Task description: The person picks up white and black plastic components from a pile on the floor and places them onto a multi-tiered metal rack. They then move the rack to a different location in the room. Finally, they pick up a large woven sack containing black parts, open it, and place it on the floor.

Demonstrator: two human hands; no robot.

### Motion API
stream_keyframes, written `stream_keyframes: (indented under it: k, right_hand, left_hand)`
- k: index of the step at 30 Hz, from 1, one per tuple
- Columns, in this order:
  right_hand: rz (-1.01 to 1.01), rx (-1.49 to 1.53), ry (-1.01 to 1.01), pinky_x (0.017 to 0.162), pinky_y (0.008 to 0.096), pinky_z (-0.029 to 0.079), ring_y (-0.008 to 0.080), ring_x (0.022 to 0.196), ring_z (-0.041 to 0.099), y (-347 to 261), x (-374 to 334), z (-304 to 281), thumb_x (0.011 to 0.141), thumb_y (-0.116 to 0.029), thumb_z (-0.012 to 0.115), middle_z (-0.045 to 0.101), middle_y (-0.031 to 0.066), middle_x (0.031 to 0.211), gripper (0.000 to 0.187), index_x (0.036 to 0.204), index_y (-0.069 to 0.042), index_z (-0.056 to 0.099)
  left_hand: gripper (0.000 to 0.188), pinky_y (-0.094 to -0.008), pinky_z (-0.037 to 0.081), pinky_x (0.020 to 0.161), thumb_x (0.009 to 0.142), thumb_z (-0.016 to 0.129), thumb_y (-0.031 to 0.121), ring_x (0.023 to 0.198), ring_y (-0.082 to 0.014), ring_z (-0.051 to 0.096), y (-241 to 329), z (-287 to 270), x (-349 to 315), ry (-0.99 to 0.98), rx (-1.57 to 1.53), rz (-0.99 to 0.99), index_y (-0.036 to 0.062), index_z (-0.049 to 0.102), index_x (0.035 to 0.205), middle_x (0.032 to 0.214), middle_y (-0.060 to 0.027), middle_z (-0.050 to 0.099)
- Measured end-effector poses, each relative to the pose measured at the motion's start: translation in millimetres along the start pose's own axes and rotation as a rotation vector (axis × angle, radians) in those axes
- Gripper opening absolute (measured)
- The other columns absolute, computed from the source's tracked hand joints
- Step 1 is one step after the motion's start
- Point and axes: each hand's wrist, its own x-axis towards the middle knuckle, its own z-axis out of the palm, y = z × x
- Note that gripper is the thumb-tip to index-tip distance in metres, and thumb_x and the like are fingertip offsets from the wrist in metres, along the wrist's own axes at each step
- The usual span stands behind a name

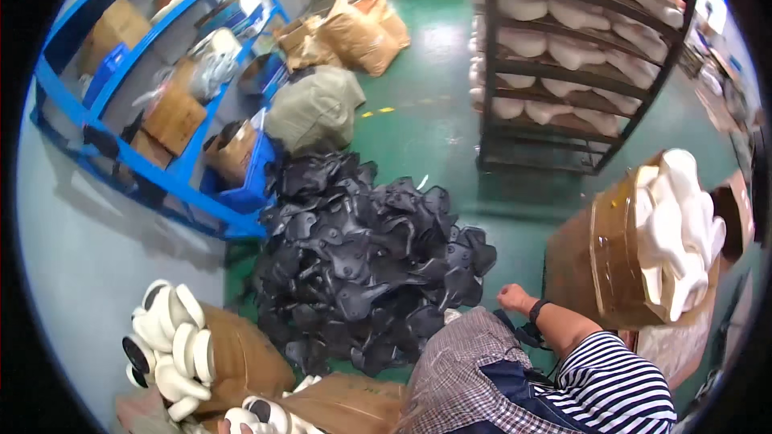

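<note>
At the bottom edge only a bit of my left hand (244, 428) shows, against white padded pieces (269, 413) shaped like bicycle saddles. Whether its fingers grip one is hidden by the picture's edge. My right hand (515, 297), with a dark band on the wrist, is held by my knee with its fingers curled in; nothing shows in it. In front of me lies a large heap of black plastic saddle-shaped shells (354, 257) on the floor, apart from my right hand.
Cardboard boxes (241, 354) of white pieces stand at lower left, another tall carton (575, 265) at right. A dark rack (555, 64) holds rows of white pieces. Blue shelving (121, 141) lines the left wall. Sacks (318, 108) lie behind the heap on green floor (434, 24).
</note>
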Motion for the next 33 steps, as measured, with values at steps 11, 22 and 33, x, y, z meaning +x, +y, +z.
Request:
stream_keyframes:
  k: [11, 22, 33]
  right_hand:
    - [0.049, -0.075, -0.103, 0.069, 0.0384, 0.050, 0.0302, 0.073, 0.063, 123, -114, -26, 0.077, -0.029, 0.052, 0.065, 0.0172, 0.081, 0.030, 0.088, -0.005, 0.066]
    - [-0.513, -0.134, 0.021, 0.078, 0.0399, 0.046, 0.0341, 0.089, 0.060, 30, -95, -132, 0.080, -0.033, 0.054, 0.063, 0.0173, 0.095, 0.036, 0.101, -0.004, 0.060]
    - [-0.571, 0.293, 0.303, 0.073, 0.0359, 0.047, 0.0269, 0.082, 0.061, 65, -65, -324, 0.079, -0.025, 0.058, 0.064, 0.0140, 0.089, 0.030, 0.101, -0.004, 0.060]
  left_hand:
    - [0.028, -0.0345, 0.047, 0.081, 0.082, 0.062, 0.011, 0.090, -0.0259, 0.055, -68, -42, -67, -0.155, -0.323, 0.062, -0.0061, 0.058, 0.104, 0.104, -0.0188, 0.057]
    - [0.027, -0.0328, 0.048, 0.078, 0.083, 0.061, 0.012, 0.090, -0.0253, 0.055, 36, 3, -141, -0.181, -0.516, 0.102, -0.0055, 0.058, 0.103, 0.104, -0.0182, 0.056]
    - [0.028, -0.0296, 0.049, 0.074, 0.082, 0.060, 0.010, 0.089, -0.0236, 0.053, 267, 128, -248, -0.536, -0.839, 0.263, -0.0047, 0.056, 0.105, 0.105, -0.0162, 0.055]
